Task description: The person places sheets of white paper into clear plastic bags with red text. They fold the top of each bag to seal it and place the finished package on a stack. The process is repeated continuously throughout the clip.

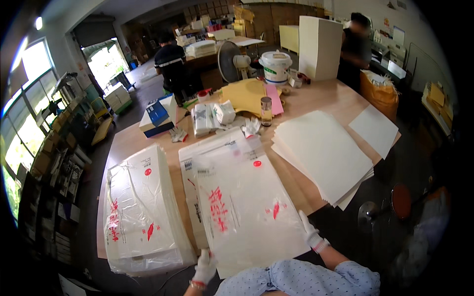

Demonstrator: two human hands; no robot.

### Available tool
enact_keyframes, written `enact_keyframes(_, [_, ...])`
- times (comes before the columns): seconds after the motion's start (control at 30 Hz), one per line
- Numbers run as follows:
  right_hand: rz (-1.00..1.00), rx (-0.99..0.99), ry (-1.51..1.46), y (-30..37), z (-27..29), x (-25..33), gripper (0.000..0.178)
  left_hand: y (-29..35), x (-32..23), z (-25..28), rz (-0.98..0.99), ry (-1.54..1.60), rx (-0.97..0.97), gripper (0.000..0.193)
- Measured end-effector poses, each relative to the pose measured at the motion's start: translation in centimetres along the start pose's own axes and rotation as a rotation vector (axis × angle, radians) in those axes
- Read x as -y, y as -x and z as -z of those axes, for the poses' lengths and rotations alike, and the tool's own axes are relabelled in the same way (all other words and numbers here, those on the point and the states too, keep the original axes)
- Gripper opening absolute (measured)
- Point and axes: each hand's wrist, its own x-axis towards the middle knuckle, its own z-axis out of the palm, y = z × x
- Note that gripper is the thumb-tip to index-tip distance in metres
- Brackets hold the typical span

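Observation:
A pale printed plastic bag with red marks lies flat on the table before me, over another printed sheet that shows along its left side. My left hand, in a white knitted glove, is closed at the bag's lower left corner; its fingertips are partly hidden. At the bag's lower right edge, my right hand, gloved the same way, has its fingers stretched along the side. To the left stands a thick stack of similar printed bags in clear film. A fanned stack of blank white sheets lies on the right.
Farther back are a blue-white box, a small jar, yellow sheets, a white bucket, a fan and a tall white paper stack. Two other people work beyond the table. A stool stands right.

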Motion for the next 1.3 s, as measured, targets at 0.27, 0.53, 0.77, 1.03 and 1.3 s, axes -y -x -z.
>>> enact_keyframes(0.27, [0.034, -0.119, 0.065, 8.2, -0.4, 1.1, 0.052, 5.7, 4.2, -5.5, -0.161, 0.129, -0.143, 0.012])
enact_keyframes(0.53, [-0.395, 0.529, -0.17, 5.3, 2.1, -5.2, 0.038, 4.9, 1.0, -3.1, 0.097, 0.426, -0.274, 0.008])
enact_keyframes(0.77, [-0.413, 0.325, -1.36, -0.2, -9.0, 3.8, 0.039, 0.1, -8.7, 7.0, -0.691, 0.183, -0.689, 0.016])
enact_keyframes(1.03, [-0.235, 0.966, -1.209, -8.4, -18.4, 25.4, 0.033, 2.0, 1.0, 24.4, -0.713, 0.669, -1.392, 0.015])
enact_keyframes(1.3, [-0.092, 1.008, -0.818, -4.1, -24.9, 25.9, 0.031, 2.4, 21.8, 22.9, 0.121, 1.313, -1.067, 0.049])
